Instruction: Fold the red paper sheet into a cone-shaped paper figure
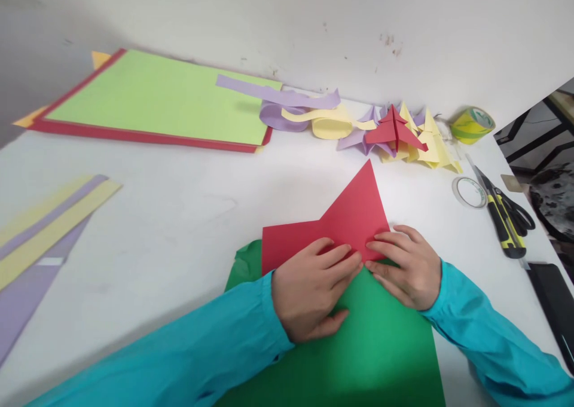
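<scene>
A folded sheet of red paper (354, 210) lies on a large green sheet (385, 347), one pointed corner standing out toward the wall. My left hand (314, 293) rests palm down across the near edge of the red paper, fingers stretched out and thumb apart. At the right end of that edge, my right hand (406, 266) touches the paper with spread, slightly bent fingers. The fingertips of both hands almost meet. Part of the red paper's near edge is hidden under the left hand.
Green and red sheets (170, 96) are stacked by the wall. Paper strips (278, 93) and folded paper planes (394, 129) sit right of them. Tape rolls (473, 125), a yellow-black cutter (504, 225), scissors (518, 213) and a black object (553, 305) line the right edge. More strips (58, 233) lie left.
</scene>
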Motion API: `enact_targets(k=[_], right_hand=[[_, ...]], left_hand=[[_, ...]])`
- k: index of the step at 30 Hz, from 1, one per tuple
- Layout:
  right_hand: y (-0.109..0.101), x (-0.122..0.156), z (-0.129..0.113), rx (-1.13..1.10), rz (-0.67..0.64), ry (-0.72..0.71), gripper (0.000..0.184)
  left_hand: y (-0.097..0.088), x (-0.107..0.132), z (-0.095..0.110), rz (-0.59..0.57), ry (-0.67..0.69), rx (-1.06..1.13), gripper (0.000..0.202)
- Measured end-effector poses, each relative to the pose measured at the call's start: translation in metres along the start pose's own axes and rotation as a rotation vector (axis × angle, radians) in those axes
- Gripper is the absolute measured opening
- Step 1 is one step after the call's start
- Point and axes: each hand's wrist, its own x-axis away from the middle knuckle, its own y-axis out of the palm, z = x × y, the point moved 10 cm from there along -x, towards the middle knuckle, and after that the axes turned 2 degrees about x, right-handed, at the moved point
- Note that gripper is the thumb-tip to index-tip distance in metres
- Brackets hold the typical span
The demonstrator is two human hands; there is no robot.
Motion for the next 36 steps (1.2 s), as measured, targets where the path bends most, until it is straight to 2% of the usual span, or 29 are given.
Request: enact_targets(k=[4,13,18,22,28,33,36], right_hand=[[-0.005,-0.002,0.0,0.019,0.045,-0.005,0.014],[-0.01,0.01,0.027,0.018,-0.092,0.022,0.02],[-0.016,0.014,0.032,-0.061,-0.056,-0.025,0.018],[-0.017,0.011,0.024,-0.114,0.003,-0.027,0.02],[-0.002,0.002,0.003,-0.088,-0.029,-0.007,0.023],[-0.005,0.002,0.004,-0.16,0.052,-0.027,0.022],[-0.005,0.001,0.005,-0.153,0.051,-0.035,0.021]], left_hand=[[-0.002,0.004,-0.001,0.015,-0.007,0.029,0.05],[-0.003,0.008,-0.003,0.032,-0.024,0.065,0.051],[-0.005,0.007,-0.003,0.053,-0.023,0.061,0.05],[-0.004,0.006,-0.003,0.056,-0.017,0.06,0.051],[0.003,-0.001,-0.003,0.001,-0.027,0.013,0.058],[0.004,-0.002,-0.001,0.003,-0.026,-0.026,0.057],[0.003,-0.001,-0.001,0.017,-0.021,-0.031,0.059]])
